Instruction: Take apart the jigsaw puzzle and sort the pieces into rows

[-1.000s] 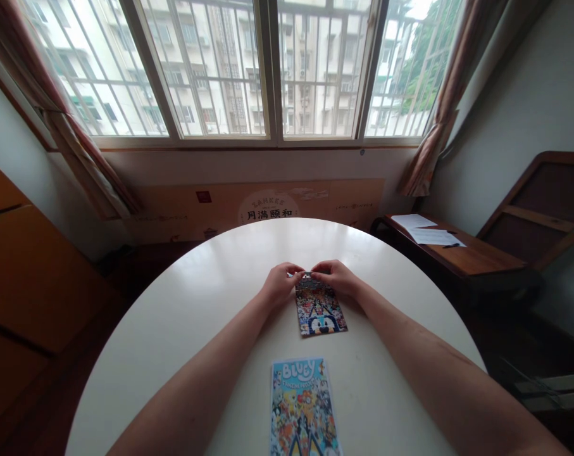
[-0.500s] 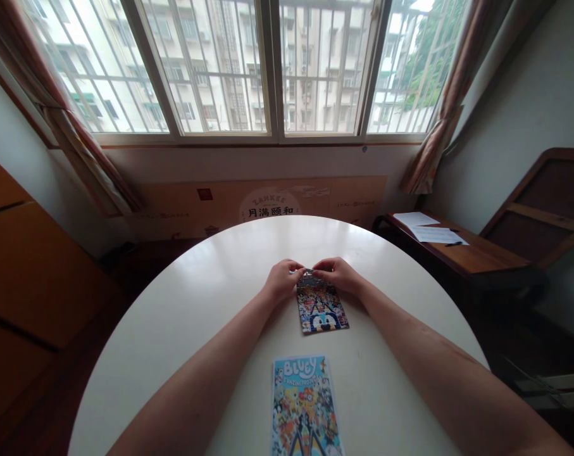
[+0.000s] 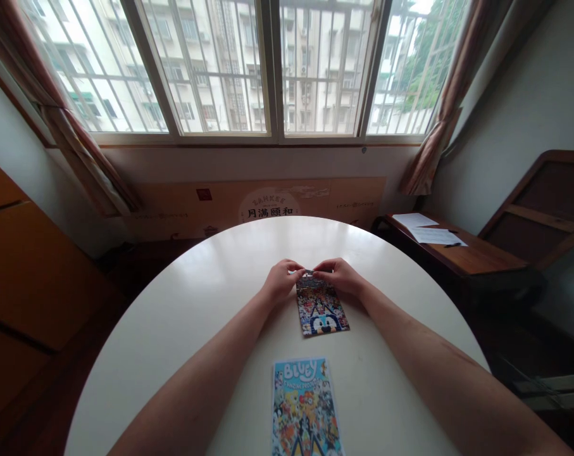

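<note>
A small colourful picture panel (image 3: 321, 307), apparently a jigsaw puzzle, lies on the white round table (image 3: 173, 304). Its lower part shows a blue cartoon dog's face; its upper part is dark grey with an uneven boundary. At its top left corner my left hand (image 3: 281, 278) is closed, thumb and fingers pinched at the edge. My right hand (image 3: 338, 275) pinches the top edge from the other side. The fingertips nearly meet, and any small piece between them is hard to make out. Nearer to me lies a printed Bluey picture sheet (image 3: 305, 405), untouched, with the same cartoon crowd.
Behind the table stands a printed cardboard panel (image 3: 173, 202) below a barred window (image 3: 315, 69). To the right, a low wooden table (image 3: 490, 256) carries paper sheets (image 3: 438, 236) and a pen. An orange cabinet (image 3: 25, 272) is at the left.
Both hands keep almost the same pinch at the puzzle's top edge. The view has shifted very slightly, so the printed sheet appears a little lower.
</note>
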Demonstrator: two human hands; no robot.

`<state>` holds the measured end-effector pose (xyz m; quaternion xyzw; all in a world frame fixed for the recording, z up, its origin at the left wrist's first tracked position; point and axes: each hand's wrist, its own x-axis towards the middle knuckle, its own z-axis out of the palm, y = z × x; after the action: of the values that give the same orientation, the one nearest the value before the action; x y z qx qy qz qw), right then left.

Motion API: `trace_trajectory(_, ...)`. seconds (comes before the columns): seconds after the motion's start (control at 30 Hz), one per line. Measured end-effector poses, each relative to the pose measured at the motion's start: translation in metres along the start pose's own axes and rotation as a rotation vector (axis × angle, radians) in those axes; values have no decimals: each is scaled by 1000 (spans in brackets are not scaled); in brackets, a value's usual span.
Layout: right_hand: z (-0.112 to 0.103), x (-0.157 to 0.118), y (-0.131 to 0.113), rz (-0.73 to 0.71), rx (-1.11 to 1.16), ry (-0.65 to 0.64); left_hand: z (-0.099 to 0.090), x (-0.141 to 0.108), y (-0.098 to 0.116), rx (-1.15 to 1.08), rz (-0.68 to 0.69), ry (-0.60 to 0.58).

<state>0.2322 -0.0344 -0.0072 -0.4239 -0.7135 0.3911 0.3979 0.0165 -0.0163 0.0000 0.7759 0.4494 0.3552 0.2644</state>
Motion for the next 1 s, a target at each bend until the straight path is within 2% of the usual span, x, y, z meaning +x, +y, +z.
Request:
trace_trajectory(0.23, 1, 1, 0, -6, 6, -2, -3, 0, 4, -49, 27, -24)
trace_trajectory(0.5, 0, 2, 2, -10, -11, 22, -2, -1, 8, -63, 0, 2)
trace_trajectory(1.0, -1, 2, 1, -20, 6, 0, -3, 3, 2, -89, -25, -22)
